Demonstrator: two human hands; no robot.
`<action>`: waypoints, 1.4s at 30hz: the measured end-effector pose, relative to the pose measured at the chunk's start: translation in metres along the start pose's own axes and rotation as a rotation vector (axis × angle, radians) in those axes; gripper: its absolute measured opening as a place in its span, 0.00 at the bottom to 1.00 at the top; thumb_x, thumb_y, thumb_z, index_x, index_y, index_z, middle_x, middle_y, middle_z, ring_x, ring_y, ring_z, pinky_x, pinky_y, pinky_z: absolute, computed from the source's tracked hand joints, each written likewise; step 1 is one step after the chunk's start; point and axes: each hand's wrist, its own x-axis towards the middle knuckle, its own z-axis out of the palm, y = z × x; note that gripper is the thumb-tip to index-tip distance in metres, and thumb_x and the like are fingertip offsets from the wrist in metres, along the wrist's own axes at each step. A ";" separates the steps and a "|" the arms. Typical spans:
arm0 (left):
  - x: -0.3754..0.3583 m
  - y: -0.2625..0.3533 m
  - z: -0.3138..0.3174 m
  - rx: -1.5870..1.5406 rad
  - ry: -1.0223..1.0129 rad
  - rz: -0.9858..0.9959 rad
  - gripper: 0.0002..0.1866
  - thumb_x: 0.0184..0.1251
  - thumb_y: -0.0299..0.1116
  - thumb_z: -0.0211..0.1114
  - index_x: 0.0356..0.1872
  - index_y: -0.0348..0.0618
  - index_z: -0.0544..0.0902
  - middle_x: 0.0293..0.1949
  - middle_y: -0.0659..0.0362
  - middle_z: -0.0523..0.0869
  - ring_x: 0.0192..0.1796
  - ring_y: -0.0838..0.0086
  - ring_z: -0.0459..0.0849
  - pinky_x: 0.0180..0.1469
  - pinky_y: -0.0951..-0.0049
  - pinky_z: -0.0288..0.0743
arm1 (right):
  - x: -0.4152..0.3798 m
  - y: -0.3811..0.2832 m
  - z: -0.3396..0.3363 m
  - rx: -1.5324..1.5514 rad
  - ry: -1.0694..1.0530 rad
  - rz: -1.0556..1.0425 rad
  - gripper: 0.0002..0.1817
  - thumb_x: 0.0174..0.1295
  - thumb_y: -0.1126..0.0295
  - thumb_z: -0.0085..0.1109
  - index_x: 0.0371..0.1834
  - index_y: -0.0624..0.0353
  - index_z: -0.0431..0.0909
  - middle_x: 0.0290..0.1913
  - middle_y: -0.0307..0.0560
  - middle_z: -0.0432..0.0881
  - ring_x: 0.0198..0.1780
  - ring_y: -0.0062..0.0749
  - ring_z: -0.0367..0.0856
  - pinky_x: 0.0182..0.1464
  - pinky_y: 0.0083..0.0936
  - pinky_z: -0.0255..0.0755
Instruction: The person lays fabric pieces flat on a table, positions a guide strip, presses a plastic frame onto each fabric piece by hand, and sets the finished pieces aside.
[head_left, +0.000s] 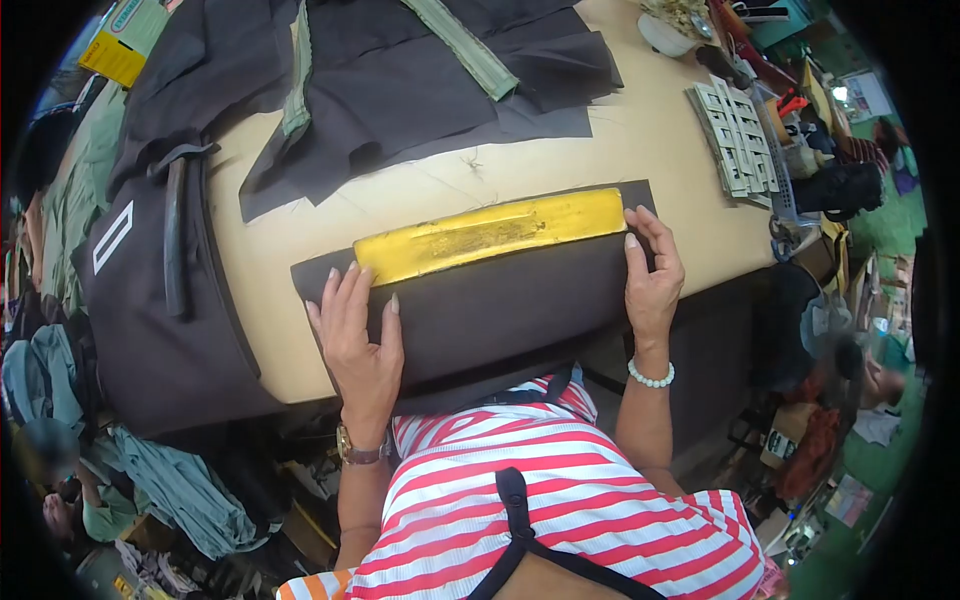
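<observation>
A long yellow strip with dark smudges (490, 232) lies across the upper part of a dark fabric piece (490, 305), close to its far edge. My left hand (360, 335) rests on the fabric's left side, fingers spread, with fingertips at the strip's left end. At the opposite end, my right hand (655, 270) has its fingertips by the strip's right tip, thumb and fingers apart. Neither hand grips anything. The near part of the fabric hangs over the table edge toward my striped shirt.
Dark cut fabric (440, 110) with green strips covers the table's far side. A hammer (175, 230) lies on dark cloth at left, near a white rectangular outline (113, 238). A pale slotted rack (735, 140) and a bowl (665, 35) stand at right on the tan tabletop (270, 330).
</observation>
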 end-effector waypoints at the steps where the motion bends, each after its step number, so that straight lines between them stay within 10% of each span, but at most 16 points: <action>1: 0.000 0.001 0.000 0.007 0.003 -0.005 0.22 0.60 0.28 0.66 0.57 0.43 0.78 0.58 0.51 0.79 0.67 0.53 0.70 0.71 0.44 0.49 | 0.000 0.004 0.001 -0.047 0.005 -0.030 0.17 0.60 0.81 0.55 0.54 0.67 0.76 0.50 0.53 0.83 0.56 0.38 0.79 0.62 0.31 0.69; 42: -0.010 -0.001 0.003 0.107 0.099 0.005 0.18 0.60 0.29 0.66 0.52 0.42 0.82 0.54 0.54 0.81 0.67 0.53 0.69 0.69 0.43 0.51 | 0.002 -0.003 0.001 -0.340 -0.052 -0.270 0.11 0.53 0.71 0.65 0.40 0.58 0.86 0.49 0.44 0.85 0.58 0.46 0.76 0.63 0.41 0.63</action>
